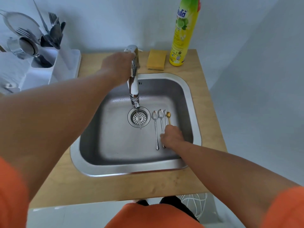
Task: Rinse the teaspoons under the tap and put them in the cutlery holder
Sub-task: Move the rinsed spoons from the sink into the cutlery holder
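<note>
Several teaspoons lie side by side on the floor of the steel sink [189, 96], right of the drain: three silver ones [155, 127] and a small gold one [168, 116]. My right hand [171, 136] is down on their handles, fingers curled over the gold and thin silver spoon handles. My left hand [117, 66] grips the lever of the chrome tap [134, 86]. A thin stream of water runs from the spout onto the drain strainer [139, 118]. The white cutlery holder [49, 63], full of forks and spoons, stands at the far left.
A yellow sponge [156, 59] and a tall yellow dish-soap bottle [182, 35] stand behind the sink on the wooden counter [115, 188]. A metal cup [24, 47] and a strainer [19, 22] sit in the white drying rack at left. The wall is close behind.
</note>
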